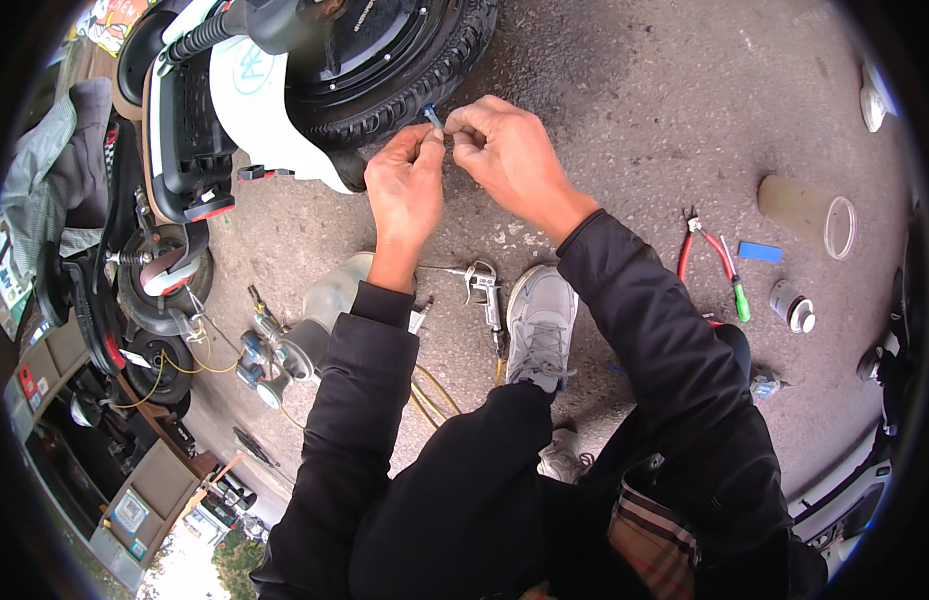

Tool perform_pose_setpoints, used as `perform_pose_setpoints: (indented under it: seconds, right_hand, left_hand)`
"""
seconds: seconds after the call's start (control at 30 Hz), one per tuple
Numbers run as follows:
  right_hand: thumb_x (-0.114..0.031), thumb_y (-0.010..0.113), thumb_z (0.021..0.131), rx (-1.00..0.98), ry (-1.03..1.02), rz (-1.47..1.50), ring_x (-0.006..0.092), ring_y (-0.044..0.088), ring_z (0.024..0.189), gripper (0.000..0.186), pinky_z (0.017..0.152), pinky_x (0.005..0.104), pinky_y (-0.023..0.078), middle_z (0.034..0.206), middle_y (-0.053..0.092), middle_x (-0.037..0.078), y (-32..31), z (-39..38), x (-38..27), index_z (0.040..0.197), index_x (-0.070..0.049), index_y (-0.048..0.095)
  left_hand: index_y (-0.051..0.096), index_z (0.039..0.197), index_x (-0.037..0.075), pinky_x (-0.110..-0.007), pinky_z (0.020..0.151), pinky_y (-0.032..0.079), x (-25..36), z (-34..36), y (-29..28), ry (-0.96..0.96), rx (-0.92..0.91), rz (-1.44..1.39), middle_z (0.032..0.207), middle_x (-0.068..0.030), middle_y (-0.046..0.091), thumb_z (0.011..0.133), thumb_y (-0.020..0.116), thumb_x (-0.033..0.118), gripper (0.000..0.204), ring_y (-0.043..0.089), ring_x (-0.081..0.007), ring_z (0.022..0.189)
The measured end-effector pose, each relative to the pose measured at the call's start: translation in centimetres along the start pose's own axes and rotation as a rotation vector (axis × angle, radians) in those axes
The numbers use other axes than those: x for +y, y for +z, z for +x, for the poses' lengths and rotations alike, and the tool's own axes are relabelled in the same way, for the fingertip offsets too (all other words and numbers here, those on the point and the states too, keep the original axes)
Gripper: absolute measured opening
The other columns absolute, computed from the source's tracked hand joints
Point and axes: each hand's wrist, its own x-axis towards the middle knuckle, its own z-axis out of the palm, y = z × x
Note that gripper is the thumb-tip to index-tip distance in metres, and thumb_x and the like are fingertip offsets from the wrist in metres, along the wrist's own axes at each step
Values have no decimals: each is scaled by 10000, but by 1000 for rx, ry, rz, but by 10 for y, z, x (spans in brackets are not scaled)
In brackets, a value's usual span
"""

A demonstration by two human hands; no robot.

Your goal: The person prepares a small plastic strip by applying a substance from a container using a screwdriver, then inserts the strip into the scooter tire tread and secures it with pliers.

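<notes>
A black treaded tire [382,100] on a wheel with a black hub lies at the top, beside a white fender [259,115] of a scooter. A small blue stem-like piece [432,114] stands out at the tire's lower right side. My left hand [404,185] pinches the lower end of this piece between thumb and index finger. My right hand [509,160] is just right of it with fingers curled and pressed together near the piece; what they hold is hidden.
A metal air gun [484,295] lies by my shoe [540,325]. Red-handled pliers [694,240], a blue strip [760,251], a small can [789,305] and a cylindrical container [794,210] are at the right. Scooters [159,280], hoses and power tools crowd the left.
</notes>
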Motion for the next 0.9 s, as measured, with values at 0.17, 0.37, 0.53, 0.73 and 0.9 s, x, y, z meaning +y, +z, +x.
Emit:
perform_pose_setpoints:
  seconds: [0.17,0.37,0.53,0.73,0.9]
  right_hand:
    - [-62,636,891,-30,-112,-3,398,656,893,148,803,462,543,933,664,178,0,-1,-1,987,6,725]
    - [-67,632,903,13,-15,69,404,659,931,161,834,471,541,970,668,185,11,0,-6,1012,20,713]
    - [-61,623,925,11,17,65,396,663,926,154,839,463,543,989,674,182,14,-1,-7,1009,18,724]
    - [-61,620,945,46,81,179,350,689,955,205,861,415,556,1029,687,174,15,-13,-8,1072,6,767]
    - [-37,630,937,91,229,354,248,699,953,258,853,349,553,1061,689,140,7,-33,-5,1164,7,743]
  left_hand:
    - [741,1048,-46,-267,635,461,-1,0,-7,-14,-46,28,755,-15,671,992,663,131,201,524,-59,693]
    - [743,1051,-39,-256,606,439,-5,0,-7,-5,-70,62,739,-6,647,1000,651,131,200,504,-58,669]
    - [729,1029,-23,-236,544,379,-5,3,-10,-166,-142,-306,695,-8,600,1012,598,142,210,486,-66,608]
    - [691,1025,-24,-246,512,360,-4,4,-3,-301,-87,-548,680,-8,570,1011,617,167,205,465,-82,561]
    - [705,987,-4,-231,508,349,6,2,3,-333,-26,-483,664,0,571,1004,685,204,210,453,-68,542]
